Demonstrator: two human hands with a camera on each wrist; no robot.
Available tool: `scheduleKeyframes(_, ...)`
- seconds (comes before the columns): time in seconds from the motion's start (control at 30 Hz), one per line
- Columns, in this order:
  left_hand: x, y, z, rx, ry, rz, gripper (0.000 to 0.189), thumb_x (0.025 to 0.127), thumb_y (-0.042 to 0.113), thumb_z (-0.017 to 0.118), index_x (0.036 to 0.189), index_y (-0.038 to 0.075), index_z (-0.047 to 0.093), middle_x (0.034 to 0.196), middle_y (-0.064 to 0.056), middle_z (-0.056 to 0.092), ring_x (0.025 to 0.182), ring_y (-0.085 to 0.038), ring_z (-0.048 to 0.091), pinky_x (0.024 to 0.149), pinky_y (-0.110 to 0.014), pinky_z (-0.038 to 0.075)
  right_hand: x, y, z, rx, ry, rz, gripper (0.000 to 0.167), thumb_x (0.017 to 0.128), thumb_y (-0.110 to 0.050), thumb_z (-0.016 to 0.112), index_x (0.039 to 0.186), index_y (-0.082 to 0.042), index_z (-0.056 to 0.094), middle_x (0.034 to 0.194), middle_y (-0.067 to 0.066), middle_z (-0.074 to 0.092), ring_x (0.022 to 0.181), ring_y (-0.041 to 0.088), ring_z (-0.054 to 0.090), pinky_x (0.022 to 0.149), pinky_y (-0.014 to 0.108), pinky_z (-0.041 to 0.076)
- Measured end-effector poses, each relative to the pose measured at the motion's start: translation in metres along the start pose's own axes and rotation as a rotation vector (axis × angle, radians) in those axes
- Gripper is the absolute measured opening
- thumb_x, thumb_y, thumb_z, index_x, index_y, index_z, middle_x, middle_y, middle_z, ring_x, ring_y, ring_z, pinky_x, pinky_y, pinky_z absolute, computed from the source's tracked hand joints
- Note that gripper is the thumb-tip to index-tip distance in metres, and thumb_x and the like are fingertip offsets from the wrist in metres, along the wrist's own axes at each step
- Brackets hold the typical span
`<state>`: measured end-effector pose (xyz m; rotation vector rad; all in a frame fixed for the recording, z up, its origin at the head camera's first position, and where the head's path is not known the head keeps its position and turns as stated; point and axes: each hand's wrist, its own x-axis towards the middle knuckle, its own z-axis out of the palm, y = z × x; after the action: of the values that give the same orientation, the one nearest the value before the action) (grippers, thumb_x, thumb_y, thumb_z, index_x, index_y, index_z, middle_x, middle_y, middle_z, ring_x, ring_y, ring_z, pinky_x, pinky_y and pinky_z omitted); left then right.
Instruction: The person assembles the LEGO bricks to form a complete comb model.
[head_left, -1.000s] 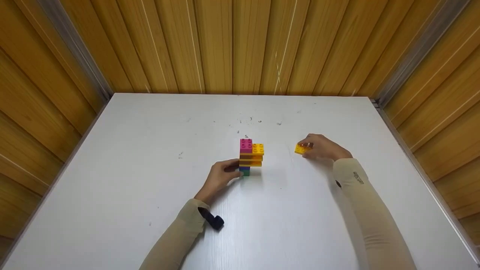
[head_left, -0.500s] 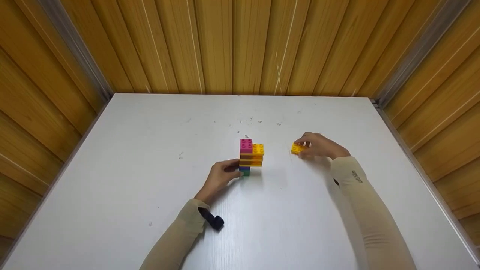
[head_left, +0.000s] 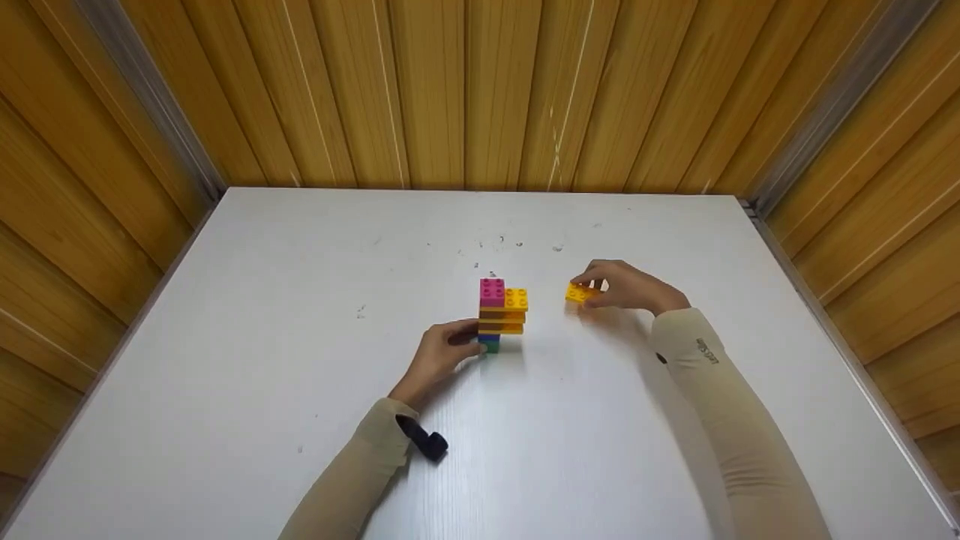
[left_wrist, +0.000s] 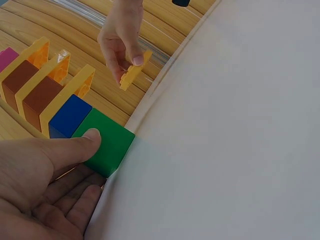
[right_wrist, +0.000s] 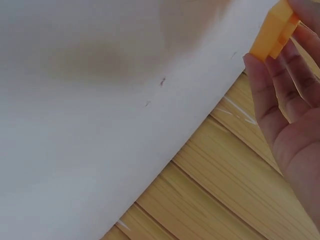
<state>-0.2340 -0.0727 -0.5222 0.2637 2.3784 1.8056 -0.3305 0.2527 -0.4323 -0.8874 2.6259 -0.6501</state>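
A tower of toy building bricks stands upright on the white table. Its green brick is at the bottom, then a blue brick, then yellow plates alternating with brown bricks. A pink brick tops it, beside the bare studs of the uppermost yellow plate. My left hand grips the base from the left, thumb on the green brick and fingers behind. To the tower's right, my right hand pinches a loose yellow brick by its edges, raised above the table in the left wrist view.
The white table ends at a wood-patterned panel wall, with more panels at both sides. Small dark scuffs mark the surface behind the tower. A black strap sits on the left wrist.
My right hand has moved left and slightly away from me, carrying the yellow brick closer to the tower. The left hand and the tower have stayed in place.
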Motion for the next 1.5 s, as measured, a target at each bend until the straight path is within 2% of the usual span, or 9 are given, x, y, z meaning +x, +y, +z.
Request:
scheduleKeyframes(0.4, -0.001, 0.002, 0.000, 0.012, 0.001, 0.004, 0.045, 0.085, 0.009, 0.069, 0.130, 0.006, 0.060, 0.127, -0.011, 0.064, 0.118, -0.023, 0.061, 0.106, -0.037, 0.045, 0.001, -0.024, -0.009, 0.002, -0.010, 0.007, 0.043, 0.084, -0.014, 0.073, 0.126, -0.007, 0.064, 0.110, 0.009, 0.062, 0.104, 0.027, 0.057, 0.090, 0.044, 0.050)
scheduleKeyframes(0.77, 0.000, 0.000, -0.001, 0.007, -0.002, 0.018, 0.045, 0.085, 0.007, 0.069, 0.130, 0.006, 0.060, 0.127, -0.010, 0.064, 0.117, -0.022, 0.061, 0.104, -0.035, 0.047, 0.002, -0.039, -0.015, -0.008, -0.016, -0.027, 0.042, 0.084, -0.015, 0.073, 0.124, -0.007, 0.065, 0.108, 0.008, 0.062, 0.100, 0.025, 0.057, 0.081, 0.034, 0.051)
scheduleKeyframes(1.2, 0.000, -0.001, -0.001, 0.015, -0.003, 0.045, 0.045, 0.085, 0.008, 0.070, 0.129, 0.004, 0.060, 0.125, -0.012, 0.065, 0.115, -0.023, 0.062, 0.103, -0.035, 0.047, 0.004, -0.056, -0.020, 0.008, -0.027, -0.046, 0.042, 0.084, -0.015, 0.073, 0.124, -0.007, 0.065, 0.112, 0.008, 0.062, 0.101, 0.025, 0.057, 0.081, 0.035, 0.054)
scheduleKeyframes(1.5, 0.000, 0.000, 0.000, 0.012, -0.001, 0.025, 0.046, 0.085, 0.008, 0.070, 0.130, 0.004, 0.059, 0.127, -0.011, 0.064, 0.116, -0.023, 0.062, 0.104, -0.035, 0.046, 0.008, -0.068, -0.024, 0.010, -0.028, -0.076, 0.043, 0.085, -0.014, 0.073, 0.126, -0.008, 0.064, 0.118, 0.010, 0.061, 0.103, 0.025, 0.058, 0.088, 0.040, 0.056)
